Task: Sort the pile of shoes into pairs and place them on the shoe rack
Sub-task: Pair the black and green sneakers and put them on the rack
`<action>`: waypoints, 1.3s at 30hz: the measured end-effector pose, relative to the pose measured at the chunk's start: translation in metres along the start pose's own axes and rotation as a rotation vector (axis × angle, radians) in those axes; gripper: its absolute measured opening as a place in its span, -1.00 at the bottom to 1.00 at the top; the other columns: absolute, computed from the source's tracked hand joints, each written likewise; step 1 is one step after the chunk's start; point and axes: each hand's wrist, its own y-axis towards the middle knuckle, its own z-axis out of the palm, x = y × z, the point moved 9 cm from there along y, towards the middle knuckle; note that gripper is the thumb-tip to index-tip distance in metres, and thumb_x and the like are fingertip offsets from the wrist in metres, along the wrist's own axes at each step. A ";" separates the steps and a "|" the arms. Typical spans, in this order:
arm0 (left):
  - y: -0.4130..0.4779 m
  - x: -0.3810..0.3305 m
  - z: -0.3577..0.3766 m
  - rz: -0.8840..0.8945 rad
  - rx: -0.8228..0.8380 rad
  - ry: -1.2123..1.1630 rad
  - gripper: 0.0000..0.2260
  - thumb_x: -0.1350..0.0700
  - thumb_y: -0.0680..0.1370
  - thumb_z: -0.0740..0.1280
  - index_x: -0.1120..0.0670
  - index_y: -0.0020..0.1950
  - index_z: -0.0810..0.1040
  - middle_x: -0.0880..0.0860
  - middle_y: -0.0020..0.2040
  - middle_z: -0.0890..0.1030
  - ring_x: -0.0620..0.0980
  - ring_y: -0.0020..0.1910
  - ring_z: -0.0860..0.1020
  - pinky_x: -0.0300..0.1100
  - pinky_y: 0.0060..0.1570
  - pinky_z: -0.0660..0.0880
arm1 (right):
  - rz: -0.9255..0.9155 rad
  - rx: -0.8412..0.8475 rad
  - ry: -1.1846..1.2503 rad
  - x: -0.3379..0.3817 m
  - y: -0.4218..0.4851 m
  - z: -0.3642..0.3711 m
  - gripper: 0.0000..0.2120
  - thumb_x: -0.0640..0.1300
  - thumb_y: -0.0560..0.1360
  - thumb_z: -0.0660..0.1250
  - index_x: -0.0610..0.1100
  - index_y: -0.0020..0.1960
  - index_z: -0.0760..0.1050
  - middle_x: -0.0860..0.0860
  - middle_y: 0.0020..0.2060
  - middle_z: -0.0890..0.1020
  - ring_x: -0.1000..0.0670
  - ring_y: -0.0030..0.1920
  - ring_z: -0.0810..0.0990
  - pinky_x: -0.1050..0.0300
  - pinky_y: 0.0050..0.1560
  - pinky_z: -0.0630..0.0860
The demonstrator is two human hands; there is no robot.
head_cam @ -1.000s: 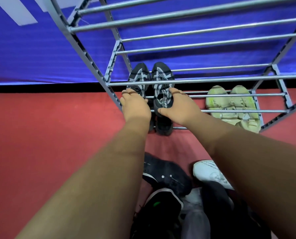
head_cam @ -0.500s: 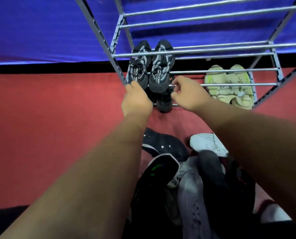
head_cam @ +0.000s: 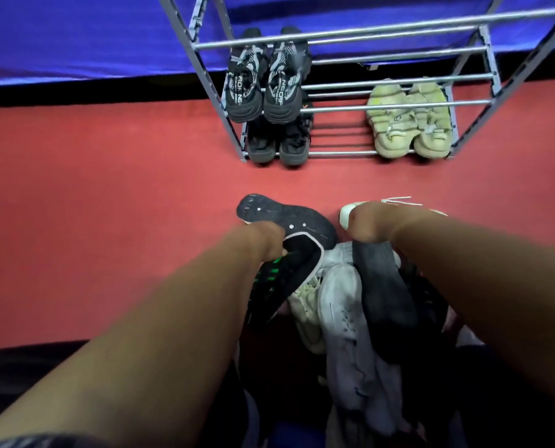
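A grey metal shoe rack (head_cam: 360,108) stands against the blue wall. A black-and-white patterned pair (head_cam: 263,82) sits on its second shelf at the left, with a black pair (head_cam: 279,143) below it. A pale yellow-green pair (head_cam: 408,121) is on the bottom shelf at the right. Close in front of me lies the pile. My left hand (head_cam: 265,240) is curled on the rim of a black shoe with green marks (head_cam: 282,276). My right hand (head_cam: 366,223) is curled over a white shoe's toe (head_cam: 344,215) and a dark grey shoe (head_cam: 383,286); its grip is hidden.
A black shoe lying sole up (head_cam: 289,215) rests at the pile's far edge. A white sneaker (head_cam: 344,321) and a cream shoe (head_cam: 305,305) lie in the middle of the pile. Red carpet (head_cam: 108,195) separates the pile from the rack.
Both hands let go of the patterned pair on the second shelf and came back from the rack to the pile. My view has tilted down.
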 end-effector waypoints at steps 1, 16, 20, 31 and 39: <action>-0.002 -0.003 0.000 0.005 -0.009 -0.027 -0.59 -0.07 0.71 0.28 0.16 0.46 0.48 0.17 0.42 0.54 0.21 0.38 0.51 -0.02 0.31 0.45 | -0.001 -0.011 -0.002 -0.005 -0.005 0.004 -0.86 -0.19 0.46 0.29 -0.12 0.01 0.52 -0.14 -0.06 0.64 -0.18 -0.06 0.64 0.06 -0.06 0.55; -0.005 -0.014 -0.039 -0.124 -0.191 -0.379 -0.55 -0.11 0.74 0.18 0.17 0.48 0.49 0.22 0.32 0.62 0.24 0.27 0.59 -0.07 0.16 0.50 | 0.176 -0.005 0.060 -0.053 -0.015 0.061 -0.26 0.25 0.58 0.32 0.02 0.64 0.17 -0.30 0.44 0.31 -0.37 0.25 0.55 -0.16 0.28 0.54; 0.000 -0.034 -0.010 -0.094 -0.003 -0.387 -0.56 -0.19 0.69 0.25 0.14 0.32 0.58 0.18 0.15 0.63 0.18 -0.05 0.66 0.08 0.02 0.69 | 0.184 -0.019 0.149 -0.053 -0.014 0.063 -0.17 0.32 0.47 0.44 -0.03 0.54 0.19 -0.30 0.32 0.38 -0.36 0.21 0.55 -0.16 0.25 0.55; 0.008 -0.045 -0.011 -0.021 -0.060 -0.255 -0.54 -0.06 0.58 0.46 0.08 0.42 0.53 0.09 0.24 0.63 0.14 0.20 0.59 -0.06 0.22 0.52 | 0.253 -0.018 0.191 -0.055 -0.016 0.085 0.14 0.25 0.48 0.45 0.20 0.68 -0.36 -0.32 0.53 0.17 -0.38 0.32 0.54 -0.16 0.28 0.55; 0.014 -0.045 -0.013 -0.026 -0.056 -0.139 -0.55 -0.12 0.58 0.45 0.11 0.37 0.59 0.09 0.18 0.64 0.16 0.21 0.61 0.03 0.29 0.53 | 0.207 -0.557 0.376 -0.067 -0.057 -0.049 -0.06 0.14 0.37 0.55 0.16 0.57 0.06 -0.22 0.37 0.34 -0.27 -0.12 0.53 -0.06 -0.05 0.51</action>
